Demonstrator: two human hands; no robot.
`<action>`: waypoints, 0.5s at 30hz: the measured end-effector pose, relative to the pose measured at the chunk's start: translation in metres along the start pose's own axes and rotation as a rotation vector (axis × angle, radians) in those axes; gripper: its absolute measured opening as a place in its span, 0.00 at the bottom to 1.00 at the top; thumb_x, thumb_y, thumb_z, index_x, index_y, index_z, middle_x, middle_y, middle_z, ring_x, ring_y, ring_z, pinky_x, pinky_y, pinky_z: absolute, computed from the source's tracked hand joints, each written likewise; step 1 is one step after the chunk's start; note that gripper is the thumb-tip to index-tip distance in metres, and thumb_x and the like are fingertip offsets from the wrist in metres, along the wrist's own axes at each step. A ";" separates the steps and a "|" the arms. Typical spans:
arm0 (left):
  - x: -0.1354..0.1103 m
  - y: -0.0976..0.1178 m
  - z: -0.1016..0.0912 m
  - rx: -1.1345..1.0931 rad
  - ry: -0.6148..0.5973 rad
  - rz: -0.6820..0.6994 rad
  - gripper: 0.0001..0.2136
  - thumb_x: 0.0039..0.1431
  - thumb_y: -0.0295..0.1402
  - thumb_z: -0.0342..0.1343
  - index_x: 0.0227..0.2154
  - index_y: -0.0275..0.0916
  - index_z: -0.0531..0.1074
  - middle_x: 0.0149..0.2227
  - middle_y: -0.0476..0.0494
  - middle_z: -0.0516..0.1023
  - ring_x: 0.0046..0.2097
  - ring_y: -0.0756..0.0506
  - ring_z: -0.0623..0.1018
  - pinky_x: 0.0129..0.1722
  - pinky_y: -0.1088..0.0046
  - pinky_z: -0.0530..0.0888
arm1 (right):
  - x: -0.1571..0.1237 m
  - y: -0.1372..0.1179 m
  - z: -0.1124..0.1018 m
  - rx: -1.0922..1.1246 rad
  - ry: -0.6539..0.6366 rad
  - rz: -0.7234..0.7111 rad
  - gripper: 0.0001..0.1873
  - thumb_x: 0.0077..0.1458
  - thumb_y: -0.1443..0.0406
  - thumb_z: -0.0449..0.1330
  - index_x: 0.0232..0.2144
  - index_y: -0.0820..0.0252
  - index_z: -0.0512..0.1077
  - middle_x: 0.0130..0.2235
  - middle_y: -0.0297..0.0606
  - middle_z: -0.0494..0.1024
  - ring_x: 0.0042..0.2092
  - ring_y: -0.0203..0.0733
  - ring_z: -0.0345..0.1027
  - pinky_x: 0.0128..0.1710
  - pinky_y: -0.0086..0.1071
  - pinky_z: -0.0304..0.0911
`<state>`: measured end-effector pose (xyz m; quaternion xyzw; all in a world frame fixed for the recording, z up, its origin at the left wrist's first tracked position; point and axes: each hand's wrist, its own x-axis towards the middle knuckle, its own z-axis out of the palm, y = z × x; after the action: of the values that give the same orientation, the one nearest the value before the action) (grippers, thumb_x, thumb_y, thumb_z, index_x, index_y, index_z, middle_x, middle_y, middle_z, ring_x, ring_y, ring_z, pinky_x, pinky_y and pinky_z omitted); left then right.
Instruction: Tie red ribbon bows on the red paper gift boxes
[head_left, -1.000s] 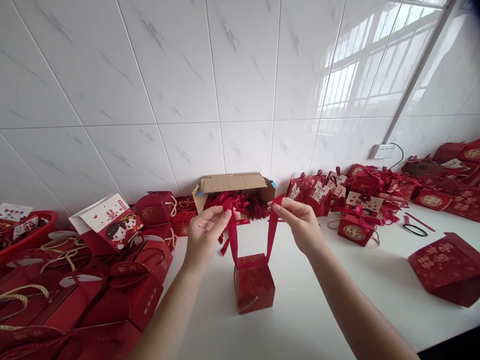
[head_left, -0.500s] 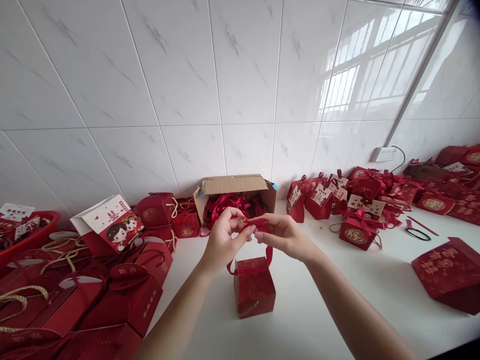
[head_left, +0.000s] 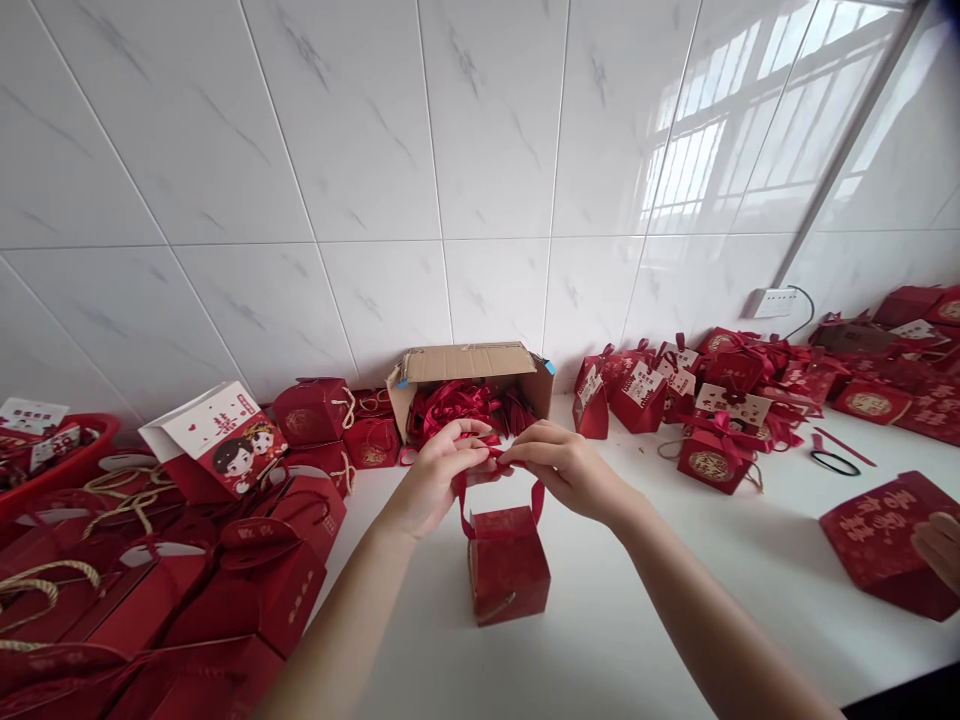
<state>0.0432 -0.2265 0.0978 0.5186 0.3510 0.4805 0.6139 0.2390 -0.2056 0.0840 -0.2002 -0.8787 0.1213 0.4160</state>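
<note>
A small red gift box stands upright on the white table, with a thin cord along its lower front. From its sides a red ribbon rises in two strands to my fingers above the box. My left hand pinches the ribbon where the strands meet, its fingers curled and partly overlapping it. Close against it, my right hand grips the ribbon between thumb and fingertips. The exact shape of the ribbon between my fingertips is mostly hidden.
Behind my hands an open cardboard box holds red ribbons. Red boxes crowd the left, beside a red basin. Finished-looking boxes with tags line the right. Another person's hand touches a larger red box near black-handled scissors.
My hands have shifted slightly, the right one turning with its knuckles higher; the ribbon strands stand straighter. Another person's hand has appeared at the right edge on the larger red box.
</note>
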 end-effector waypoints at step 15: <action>-0.022 -0.032 -0.020 1.008 0.565 0.812 0.14 0.55 0.31 0.56 0.45 0.40 0.70 0.26 0.52 0.69 0.27 0.52 0.70 0.36 0.75 0.71 | -0.053 0.004 0.025 0.412 0.517 0.508 0.10 0.58 0.61 0.55 0.36 0.55 0.75 0.37 0.38 0.75 0.40 0.40 0.69 0.40 0.32 0.65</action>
<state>0.0258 -0.2413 0.0614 0.6850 0.4557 0.5667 -0.0434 0.2506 -0.2274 0.0308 -0.3469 -0.6253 0.3390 0.6113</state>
